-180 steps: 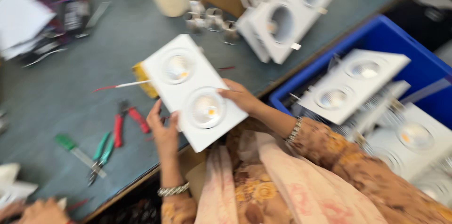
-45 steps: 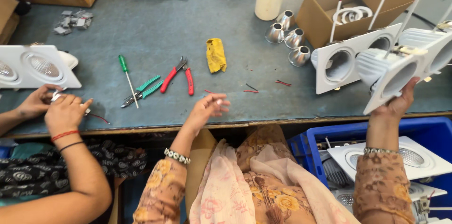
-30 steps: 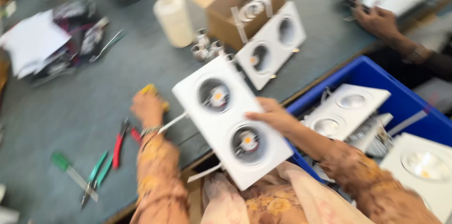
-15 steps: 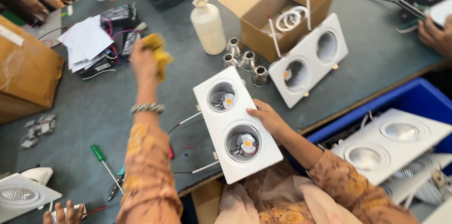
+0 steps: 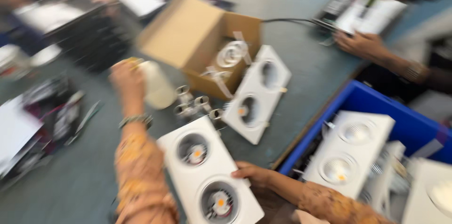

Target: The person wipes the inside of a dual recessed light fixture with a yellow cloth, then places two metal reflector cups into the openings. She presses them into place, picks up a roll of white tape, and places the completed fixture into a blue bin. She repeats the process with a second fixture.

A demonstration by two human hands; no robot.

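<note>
The white rectangular twin-downlight fixture is lying on the grey table, steadied at its edge by the right hand. A white plastic bottle is grasped by the left hand. The fixture is judged stiff, light, with fragile emitters; its rim is the safest hold

Open cardboard box, blue bin of white fixtures, small metal cups, grey table
</note>
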